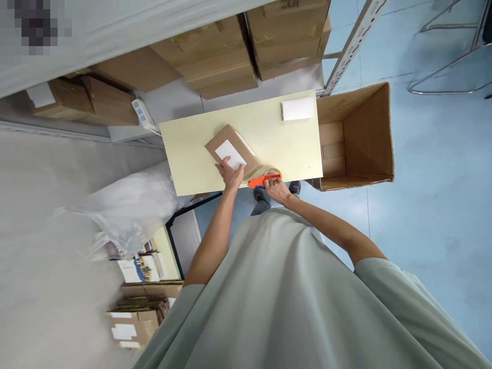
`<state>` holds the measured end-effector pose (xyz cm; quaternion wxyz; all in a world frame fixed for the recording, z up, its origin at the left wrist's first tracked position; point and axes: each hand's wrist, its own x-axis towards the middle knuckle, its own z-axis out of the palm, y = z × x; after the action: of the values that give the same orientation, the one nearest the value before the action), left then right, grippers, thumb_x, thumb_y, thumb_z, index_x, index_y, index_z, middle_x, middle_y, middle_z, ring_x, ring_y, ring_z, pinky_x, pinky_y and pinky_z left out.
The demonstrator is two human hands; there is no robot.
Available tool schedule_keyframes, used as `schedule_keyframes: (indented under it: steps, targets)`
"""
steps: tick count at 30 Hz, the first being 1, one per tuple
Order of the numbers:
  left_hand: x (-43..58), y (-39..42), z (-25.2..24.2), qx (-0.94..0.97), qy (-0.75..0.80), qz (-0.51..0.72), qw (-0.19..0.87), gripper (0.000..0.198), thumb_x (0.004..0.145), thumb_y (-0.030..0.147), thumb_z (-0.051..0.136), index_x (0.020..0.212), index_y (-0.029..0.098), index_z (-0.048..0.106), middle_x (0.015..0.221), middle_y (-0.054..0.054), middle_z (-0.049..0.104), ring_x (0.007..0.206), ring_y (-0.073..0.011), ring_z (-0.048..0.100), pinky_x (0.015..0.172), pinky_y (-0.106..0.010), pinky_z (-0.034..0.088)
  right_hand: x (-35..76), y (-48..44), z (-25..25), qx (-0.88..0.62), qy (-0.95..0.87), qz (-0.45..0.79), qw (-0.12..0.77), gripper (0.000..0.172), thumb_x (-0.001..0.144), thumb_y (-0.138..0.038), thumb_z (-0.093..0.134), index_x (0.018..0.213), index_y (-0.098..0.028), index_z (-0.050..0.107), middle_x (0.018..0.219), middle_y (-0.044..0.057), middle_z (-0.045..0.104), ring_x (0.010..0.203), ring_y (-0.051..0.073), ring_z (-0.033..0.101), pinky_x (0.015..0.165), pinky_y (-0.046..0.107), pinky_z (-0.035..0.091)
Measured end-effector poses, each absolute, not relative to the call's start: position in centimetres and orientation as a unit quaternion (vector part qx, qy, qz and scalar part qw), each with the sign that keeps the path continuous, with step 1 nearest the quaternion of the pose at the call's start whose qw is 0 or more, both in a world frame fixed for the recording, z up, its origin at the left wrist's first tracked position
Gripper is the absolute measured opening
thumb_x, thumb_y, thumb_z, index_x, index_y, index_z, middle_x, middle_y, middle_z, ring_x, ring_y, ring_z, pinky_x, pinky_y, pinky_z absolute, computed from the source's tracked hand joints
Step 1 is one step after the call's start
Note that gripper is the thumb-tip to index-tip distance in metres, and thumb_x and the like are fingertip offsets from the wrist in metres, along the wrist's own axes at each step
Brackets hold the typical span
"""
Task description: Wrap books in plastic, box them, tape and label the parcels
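Note:
A small brown cardboard box (250, 156) with a white label (227, 149) lies slanted on the pale yellow tabletop (188, 154). On its near side rests my left hand (231, 177), fingers apart over the label and the cardboard. My right hand (277, 189) is closed round an orange tape dispenser (257, 182) at the table's front edge, just right of the box. Part of a tape roll shows on the dispenser. The right fingers partly hide its handle.
A white pad or stack (298, 109) sits at the table's back right. An open carton (367, 136) stands to the right. Behind are shelved cartons (215, 51). A plastic bag (134, 205) bulges at left, above flattened cardboard (144, 307). A metal-framed chair (442, 92) stands far right.

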<state>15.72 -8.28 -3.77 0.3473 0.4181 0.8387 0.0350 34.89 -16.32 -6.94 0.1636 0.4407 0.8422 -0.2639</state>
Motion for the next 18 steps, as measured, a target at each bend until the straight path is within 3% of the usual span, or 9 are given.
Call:
schedule_keyframes:
  steps: [3, 6, 10, 16, 18]
  targets:
    - [18.9, -7.6, -4.1, 0.353, 0.872, 0.033, 0.338, 0.105, 0.092, 0.074, 0.08, 0.171, 0.027, 0.028, 0.194, -0.026, 0.003, 0.181, -0.0509, -0.007, 0.139, -0.081, 0.024, 34.8, -16.5, -6.9, 0.441, 0.841, -0.272, 0.154, 0.045, 0.119, -0.021, 0.029, 0.144, 0.005, 0.057, 0.129, 0.037, 0.077, 0.12, 0.039, 0.076, 0.106, 0.052, 0.052]
    - [21.3, -7.2, -4.6, 0.357, 0.882, -0.006, 0.307, 0.127, 0.082, 0.075, 0.087, 0.175, 0.022, 0.016, 0.192, -0.031, -0.008, 0.178, -0.0555, -0.019, 0.137, -0.086, 0.015, 35.0, -16.8, -6.8, 0.449, 0.837, -0.273, 0.15, 0.044, 0.117, -0.018, 0.034, 0.147, 0.005, 0.055, 0.132, 0.038, 0.076, 0.124, 0.04, 0.075, 0.108, 0.053, 0.053]
    - [21.7, -7.0, -5.1, 0.349, 0.889, -0.02, 0.296, 0.124, 0.082, 0.068, 0.086, 0.174, 0.024, 0.015, 0.192, -0.029, -0.008, 0.18, -0.0539, -0.012, 0.14, -0.079, 0.016, 36.4, -17.5, -6.9, 0.446, 0.838, -0.281, 0.141, 0.045, 0.118, -0.019, 0.036, 0.153, 0.005, 0.05, 0.137, 0.037, 0.075, 0.127, 0.038, 0.075, 0.114, 0.051, 0.051]
    - [20.4, -7.7, -5.5, 0.391, 0.871, -0.026, 0.295, 0.122, 0.082, 0.068, 0.087, 0.173, 0.025, 0.017, 0.187, -0.031, 0.018, 0.181, -0.0525, -0.004, 0.141, -0.073, 0.023, 44.1, -19.0, -6.4, 0.495, 0.787, -0.309, 0.2, 0.05, 0.119, -0.026, 0.035, 0.155, 0.006, 0.049, 0.132, 0.037, 0.076, 0.122, 0.04, 0.077, 0.112, 0.05, 0.05]
    - [20.3, -7.8, -5.4, 0.4, 0.87, -0.028, 0.286, 0.122, 0.082, 0.068, 0.086, 0.173, 0.025, 0.017, 0.188, -0.031, 0.016, 0.181, -0.0526, 0.0, 0.142, -0.072, 0.021, 46.4, -18.8, -5.9, 0.516, 0.778, -0.295, 0.205, 0.05, 0.119, -0.025, 0.033, 0.156, 0.005, 0.049, 0.134, 0.038, 0.075, 0.123, 0.041, 0.076, 0.113, 0.051, 0.048]
